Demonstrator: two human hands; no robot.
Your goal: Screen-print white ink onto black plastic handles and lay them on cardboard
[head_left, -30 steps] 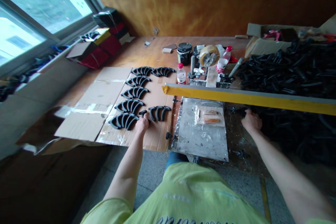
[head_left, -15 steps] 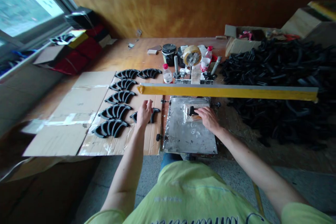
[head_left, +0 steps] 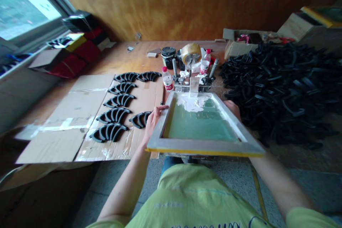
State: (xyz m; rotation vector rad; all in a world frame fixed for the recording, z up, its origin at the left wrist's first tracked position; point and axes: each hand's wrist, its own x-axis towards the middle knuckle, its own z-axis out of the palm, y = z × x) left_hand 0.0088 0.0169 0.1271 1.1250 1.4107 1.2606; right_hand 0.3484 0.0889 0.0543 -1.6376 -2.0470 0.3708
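The shirt is nearest, with the frame in front of it, over the near edge of the table. The near bar of the frame has a yellow edge below, and green mesh fills the middle. The left hand grasps the frame's left side, its forefinger stretched onto the bar. The right hand is at the right side, partly hidden by the frame; whether its fingers are closed, I cannot tell.

Left of the frame, cardboard bears fans of curved black pieces: five in a column, one beside the farthest, and one just beside the left hand, partly hidden by it. White paste lies on the far part of the mesh, by an upright plate. Right of the frame is a large pile of black pieces.

Beyond the frame stand a red-capped bottle, two metal posts, a dark tub, a tape roll and a cup. An open box is at far right, red boxes at far left, and a wooden board behind.
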